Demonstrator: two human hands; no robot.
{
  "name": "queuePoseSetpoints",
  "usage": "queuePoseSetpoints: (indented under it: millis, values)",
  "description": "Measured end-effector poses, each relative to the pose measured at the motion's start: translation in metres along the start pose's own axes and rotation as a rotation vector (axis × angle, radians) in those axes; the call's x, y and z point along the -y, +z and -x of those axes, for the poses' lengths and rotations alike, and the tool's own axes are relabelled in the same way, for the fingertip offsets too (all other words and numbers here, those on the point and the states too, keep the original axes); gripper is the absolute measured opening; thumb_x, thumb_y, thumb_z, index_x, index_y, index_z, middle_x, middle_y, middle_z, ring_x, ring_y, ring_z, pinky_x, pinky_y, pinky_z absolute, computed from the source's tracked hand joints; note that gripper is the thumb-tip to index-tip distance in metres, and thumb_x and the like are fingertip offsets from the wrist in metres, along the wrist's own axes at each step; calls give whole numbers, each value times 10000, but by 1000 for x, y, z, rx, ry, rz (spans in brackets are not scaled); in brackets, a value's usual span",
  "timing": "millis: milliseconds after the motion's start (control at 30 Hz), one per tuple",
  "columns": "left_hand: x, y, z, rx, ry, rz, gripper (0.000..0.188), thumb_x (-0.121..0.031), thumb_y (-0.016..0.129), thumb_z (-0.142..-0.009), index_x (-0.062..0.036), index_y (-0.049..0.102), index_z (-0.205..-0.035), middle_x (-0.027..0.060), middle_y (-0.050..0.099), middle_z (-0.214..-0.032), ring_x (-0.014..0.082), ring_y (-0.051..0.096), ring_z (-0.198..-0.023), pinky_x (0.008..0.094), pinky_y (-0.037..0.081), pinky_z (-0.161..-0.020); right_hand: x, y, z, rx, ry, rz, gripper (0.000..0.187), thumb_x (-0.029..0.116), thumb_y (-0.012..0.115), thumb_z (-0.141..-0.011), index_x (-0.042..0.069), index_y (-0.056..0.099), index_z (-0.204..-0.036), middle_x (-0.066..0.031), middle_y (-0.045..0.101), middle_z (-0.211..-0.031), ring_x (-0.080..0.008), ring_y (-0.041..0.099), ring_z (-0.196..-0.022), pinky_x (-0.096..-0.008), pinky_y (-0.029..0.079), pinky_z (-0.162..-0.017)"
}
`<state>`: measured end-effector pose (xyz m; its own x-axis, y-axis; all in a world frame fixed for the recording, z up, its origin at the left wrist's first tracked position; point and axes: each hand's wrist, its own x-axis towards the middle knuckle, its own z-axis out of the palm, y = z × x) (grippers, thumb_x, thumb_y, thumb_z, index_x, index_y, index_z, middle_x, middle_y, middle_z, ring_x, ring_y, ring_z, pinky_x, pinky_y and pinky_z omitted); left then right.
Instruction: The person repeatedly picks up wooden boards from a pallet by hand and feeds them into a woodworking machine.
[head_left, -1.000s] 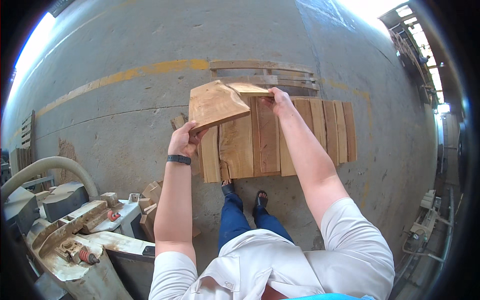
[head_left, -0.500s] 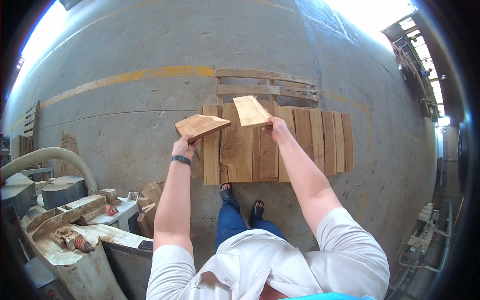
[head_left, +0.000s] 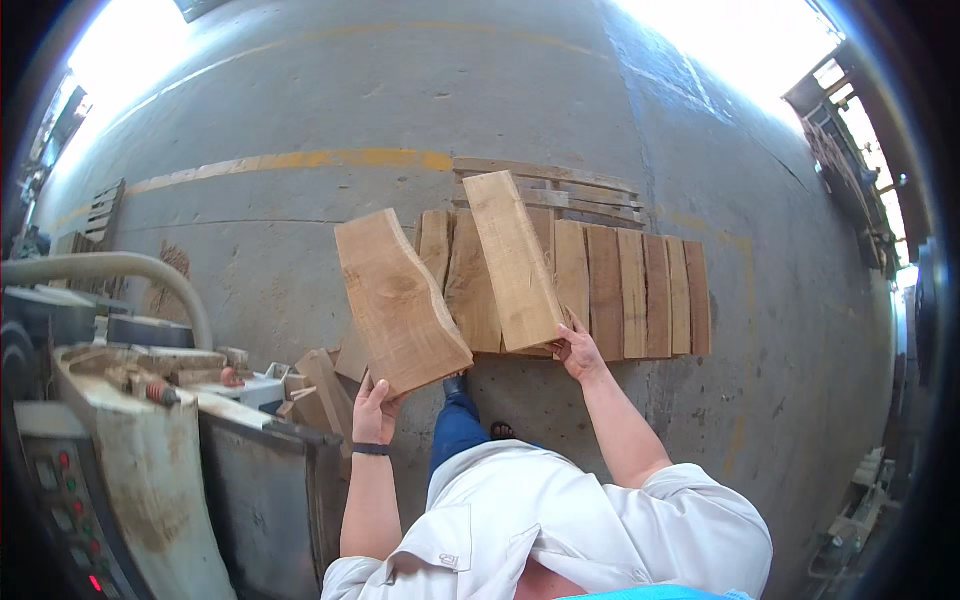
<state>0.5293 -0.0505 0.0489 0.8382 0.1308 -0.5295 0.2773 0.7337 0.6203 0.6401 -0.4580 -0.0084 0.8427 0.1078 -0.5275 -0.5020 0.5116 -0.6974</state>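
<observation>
In the head view I look down on a smooth grey concrete floor (head_left: pixel 300 105), scuffed and crossed by a worn yellow line (head_left: pixel 365 158). Off to the left stands a machine (head_left: pixel 150 470) of stained pale metal, a ribbed, curving hose (head_left: pixel 120 264) arching behind it. In the middle lies a row of planks (head_left: pixel 605 290), long rectangles set side by side, running from pale tan to reddish brown, with a slatted wooden pallet (head_left: pixel 600 207) on its far side.

My left hand (head_left: pixel 376 412) grips the near end of a broad board (head_left: pixel 395 300), brown and swirled with grain, its right edge wavy (rather like a shoreline). My right hand (head_left: pixel 577 350) holds the near right corner of a narrower board (head_left: pixel 512 262), paler and straighter-sided. Both boards slant up and leftward, apart from each other, over the row's left part; I can't tell whether they touch it.
</observation>
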Motion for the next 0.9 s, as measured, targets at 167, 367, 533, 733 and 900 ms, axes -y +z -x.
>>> queuePoseSetpoints:
  millis: [167, 367, 533, 733, 900]
  values:
    - [31, -1, 113, -5, 140, 57, 549, -79, 652, -922, -30, 449, -1429, 98, 604, -1303, 235, 634, -1136, 385, 575, -918, 5, -25, 80, 120, 26, -98, 538, 77, 584, -967, 135, 415, -1474, -70, 645, -1244, -194, 687, -1005, -367, 621, -739]
    - [60, -16, 240, -40, 324, 180, 509, -71, 653, -926, -25, 474, -1401, 114, 614, -1280, 253, 650, -1118, 412, 578, -941, 0, -35, 160, 302, 87, -4, 542, 94, 586, -968, 122, 402, -1477, -64, 637, -1264, -194, 681, -1025, -359, 614, -756]
    - [75, -51, 326, -175, 445, 209, 499, -79, 662, -921, -35, 483, -1386, 110, 620, -1271, 248, 655, -1112, 389, 588, -924, -15, -17, 196, 517, 161, 90, 571, 124, 606, -965, 110, 381, -1489, -55, 625, -1276, -181, 659, -1077, -357, 595, -798]
    - [93, -107, 406, -333, 600, 270, 460, -74, 641, -929, -25, 491, -1361, 118, 620, -1257, 257, 656, -1100, 390, 584, -934, -56, 60, 231, 738, 265, 231, 635, 132, 665, -925, 107, 390, -1496, -41, 611, -1300, -152, 662, -1032, -318, 589, -747]
    - [115, -167, 466, -468, 702, 335, 459, -70, 623, -935, -22, 473, -1367, 127, 613, -1256, 266, 653, -1103, 399, 582, -938, -114, 125, 247, 852, 287, 428, 634, 145, 687, -907, 100, 425, -1482, -28, 613, -1287, -132, 648, -1031, -305, 569, -767]
